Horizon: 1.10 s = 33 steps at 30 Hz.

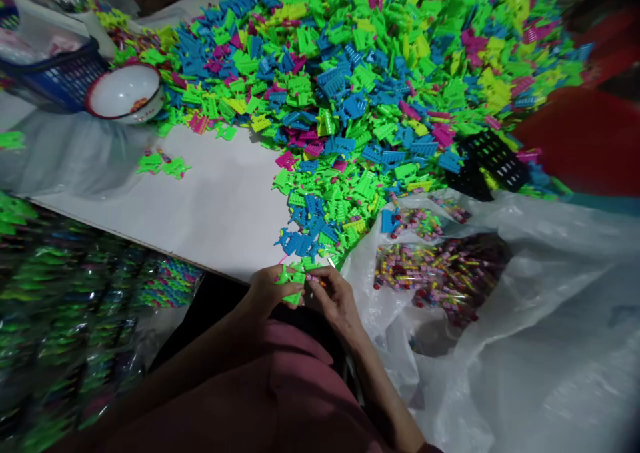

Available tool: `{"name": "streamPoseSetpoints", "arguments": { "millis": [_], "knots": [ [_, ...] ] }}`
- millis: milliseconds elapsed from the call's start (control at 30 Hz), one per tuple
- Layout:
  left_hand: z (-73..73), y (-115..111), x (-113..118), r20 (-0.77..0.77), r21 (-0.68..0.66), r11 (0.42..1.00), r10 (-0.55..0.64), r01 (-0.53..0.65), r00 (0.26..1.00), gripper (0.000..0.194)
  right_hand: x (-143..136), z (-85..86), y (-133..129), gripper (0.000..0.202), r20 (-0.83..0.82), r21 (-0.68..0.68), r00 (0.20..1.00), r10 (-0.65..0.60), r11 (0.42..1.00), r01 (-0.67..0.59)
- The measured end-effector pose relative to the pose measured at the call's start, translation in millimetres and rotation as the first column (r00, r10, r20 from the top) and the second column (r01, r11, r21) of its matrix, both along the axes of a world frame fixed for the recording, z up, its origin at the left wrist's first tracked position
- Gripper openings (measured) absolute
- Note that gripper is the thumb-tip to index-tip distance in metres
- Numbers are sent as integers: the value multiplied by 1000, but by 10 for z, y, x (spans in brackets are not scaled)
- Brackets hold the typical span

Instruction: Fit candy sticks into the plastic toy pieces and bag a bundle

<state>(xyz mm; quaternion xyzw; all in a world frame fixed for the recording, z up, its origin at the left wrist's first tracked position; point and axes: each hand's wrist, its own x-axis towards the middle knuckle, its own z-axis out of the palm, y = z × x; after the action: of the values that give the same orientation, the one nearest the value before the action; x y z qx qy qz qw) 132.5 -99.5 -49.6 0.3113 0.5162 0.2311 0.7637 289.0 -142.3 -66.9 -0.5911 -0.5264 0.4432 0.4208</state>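
At the front edge of the white table point(200, 193), my left hand point(267, 294) is closed round a bright green plastic piece point(291, 284). My right hand point(334, 296) pinches a small pink and orange piece point(316, 280) against the green one's right side. Both hands are close together, just in front of a few blue pieces point(305, 243). A large heap of green, blue, pink and yellow plastic pieces point(350, 93) spreads behind them.
Small multicoloured parts point(440, 270) lie in a clear plastic bag point(540, 306) at right. An enamel bowl point(125, 93) and a blue basket point(75, 73) stand back left. Two green pieces point(163, 164) lie at left. Bagged pieces point(75, 306) lie below the table's left edge.
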Motion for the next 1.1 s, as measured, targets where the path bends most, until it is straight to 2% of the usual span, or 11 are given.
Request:
{"name": "streamPoseSetpoints", "arguments": {
  "millis": [100,233,367,500,567,633,700,800,867,967,1100],
  "knots": [
    [12,-11,8,48,7,1000,14,-14,999,35,1,11,-14,18,-88,-42,996,9,999,-13],
    [-21,-37,20,200,-55,998,20,-9,980,33,-33,15,-66,23,-348,-187,937,-22,981,-46],
    [-15,-49,32,207,-38,999,2,6,978,35,-25,34,-80,21,-401,-177,916,1,981,-79],
    [-1,-47,27,-65,164,986,-28,38,997,33,19,8,-45,19,-309,-124,949,60,987,-103],
    [-12,-48,19,-275,273,958,-9,87,961,29,17,-30,-36,17,-190,-78,979,78,993,-94],
    [-28,-51,17,-359,310,945,17,102,933,28,-5,-62,-40,15,-84,-21,994,76,997,-78],
    [-39,-50,29,-269,258,965,21,52,963,30,-33,-69,-51,15,-80,1,996,43,999,-43],
    [-39,-43,59,22,103,995,10,-12,1000,35,-50,-34,-61,18,-226,-72,974,31,996,-49],
    [-40,-39,67,82,66,998,5,-11,997,37,-39,-9,-59,20,-289,-105,956,55,991,-89],
    [-80,-51,40,-146,206,978,-4,34,989,35,-14,-23,-51,18,-179,-36,981,80,995,-88],
    [-200,-108,-20,-411,396,905,23,156,911,23,-17,-120,-71,11,92,83,989,115,989,-122]
  ]
}}
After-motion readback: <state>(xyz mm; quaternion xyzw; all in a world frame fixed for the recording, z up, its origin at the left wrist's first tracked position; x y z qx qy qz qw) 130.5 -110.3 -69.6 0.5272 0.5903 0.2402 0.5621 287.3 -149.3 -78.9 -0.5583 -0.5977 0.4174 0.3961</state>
